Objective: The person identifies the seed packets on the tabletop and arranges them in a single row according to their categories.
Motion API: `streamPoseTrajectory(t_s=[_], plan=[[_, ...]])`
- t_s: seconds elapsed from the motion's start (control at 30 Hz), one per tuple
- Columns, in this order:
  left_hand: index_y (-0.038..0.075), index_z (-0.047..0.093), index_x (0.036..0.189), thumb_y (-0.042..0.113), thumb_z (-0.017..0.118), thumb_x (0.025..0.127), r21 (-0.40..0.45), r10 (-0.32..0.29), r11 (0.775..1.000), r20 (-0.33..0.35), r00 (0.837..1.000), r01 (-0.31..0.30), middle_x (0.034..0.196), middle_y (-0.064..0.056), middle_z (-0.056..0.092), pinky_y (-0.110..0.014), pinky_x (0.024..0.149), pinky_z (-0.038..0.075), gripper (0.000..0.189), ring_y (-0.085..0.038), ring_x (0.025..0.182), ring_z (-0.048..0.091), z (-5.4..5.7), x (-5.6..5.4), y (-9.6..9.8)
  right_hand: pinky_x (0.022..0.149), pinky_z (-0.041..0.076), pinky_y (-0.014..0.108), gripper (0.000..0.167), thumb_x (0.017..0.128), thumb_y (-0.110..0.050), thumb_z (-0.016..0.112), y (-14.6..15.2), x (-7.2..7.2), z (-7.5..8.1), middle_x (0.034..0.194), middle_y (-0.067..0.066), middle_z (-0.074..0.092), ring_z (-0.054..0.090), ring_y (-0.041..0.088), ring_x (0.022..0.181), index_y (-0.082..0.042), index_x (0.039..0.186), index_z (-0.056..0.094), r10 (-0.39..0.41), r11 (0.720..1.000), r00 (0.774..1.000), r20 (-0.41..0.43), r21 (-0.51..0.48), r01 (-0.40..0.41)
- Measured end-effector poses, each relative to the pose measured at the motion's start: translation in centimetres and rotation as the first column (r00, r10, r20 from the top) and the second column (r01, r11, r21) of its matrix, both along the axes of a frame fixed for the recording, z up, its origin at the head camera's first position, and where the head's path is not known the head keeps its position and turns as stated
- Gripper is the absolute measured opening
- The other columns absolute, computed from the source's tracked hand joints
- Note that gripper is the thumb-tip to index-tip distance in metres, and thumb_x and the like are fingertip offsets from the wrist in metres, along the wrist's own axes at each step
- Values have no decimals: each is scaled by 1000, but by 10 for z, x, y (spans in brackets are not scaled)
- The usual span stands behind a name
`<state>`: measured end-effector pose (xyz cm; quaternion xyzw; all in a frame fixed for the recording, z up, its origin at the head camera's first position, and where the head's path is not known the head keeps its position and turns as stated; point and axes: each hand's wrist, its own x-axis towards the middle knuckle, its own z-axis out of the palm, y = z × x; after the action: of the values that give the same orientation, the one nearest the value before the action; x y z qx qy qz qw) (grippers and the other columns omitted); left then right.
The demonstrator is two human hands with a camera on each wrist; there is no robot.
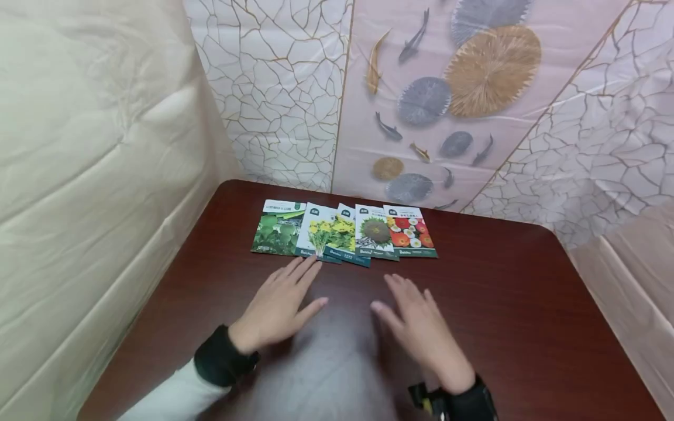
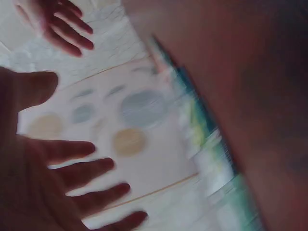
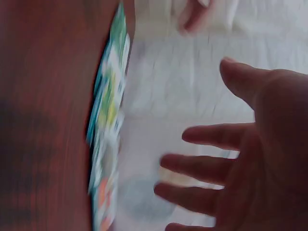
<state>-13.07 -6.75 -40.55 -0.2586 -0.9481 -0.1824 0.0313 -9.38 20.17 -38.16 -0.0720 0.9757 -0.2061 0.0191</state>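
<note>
Several seed packets lie fanned in an overlapping row on the dark red-brown table [image 1: 505, 292]. From left to right they are a green leafy packet [image 1: 276, 231], one with a bunch of yellow-flowered greens [image 1: 317, 234], another with yellow flowers [image 1: 344, 234], a sunflower-head packet [image 1: 375, 231] and one with red and white flowers [image 1: 412, 231]. My left hand [image 1: 279, 304], fingers straight, is nearest the yellow-flowered greens packet; contact cannot be told. My right hand [image 1: 421, 327] hovers in front of the sunflower-head packet, its fingers spread and holding nothing. Both wrist views are blurred.
Behind the table hangs a patterned cloth [image 1: 284, 88] with fish and round leaf shapes. Plain cream cloth [image 1: 105, 146] walls the left side, and more pale cloth [image 1: 632, 263] hangs at the right. Black bands [image 1: 223, 356] circle both wrists.
</note>
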Motion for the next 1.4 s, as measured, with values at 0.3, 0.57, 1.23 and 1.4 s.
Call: streamPoseTrajectory(t_s=[0.3, 0.57, 1.23, 1.4], plan=[[10, 65, 114, 32, 57, 97, 377, -146, 926, 330, 933, 12, 90, -3, 70, -29, 75, 51, 28, -14, 78, 64, -28, -104, 86, 91, 47, 50, 56, 100, -47, 46, 99, -99, -10, 128, 25, 58, 55, 38, 115, 1, 127, 56, -206, 972, 967, 152, -80, 220], [2, 73, 93, 36, 53, 99, 439, -61, 854, 617, 785, -279, 81, -12, 73, -38, 60, 56, 40, -15, 51, 59, -41, -155, 177, 88, 47, 44, 51, 99, -33, 51, 118, -162, -40, 126, 28, 56, 52, 35, 108, 9, 128, 53, -356, 918, 891, 281, -76, 390], [10, 62, 71, 33, 52, 99, 381, 167, 780, 637, 752, -496, 49, -4, 57, -33, 57, 44, 38, -22, 49, 58, -66, -165, 209, 76, 40, 35, 26, 92, -21, 59, 111, -171, -78, 85, 11, 62, 49, 27, 89, 1, 80, 68, -543, 771, 778, 316, -180, 611], [9, 63, 67, 30, 53, 99, 407, 150, 748, 665, 732, -524, 48, -4, 58, -32, 58, 45, 39, -21, 48, 60, -65, -162, 211, 76, 40, 36, 30, 92, -24, 62, 108, -168, -79, 76, 9, 60, 50, 27, 87, -1, 74, 64, -583, 737, 744, 327, -174, 653]])
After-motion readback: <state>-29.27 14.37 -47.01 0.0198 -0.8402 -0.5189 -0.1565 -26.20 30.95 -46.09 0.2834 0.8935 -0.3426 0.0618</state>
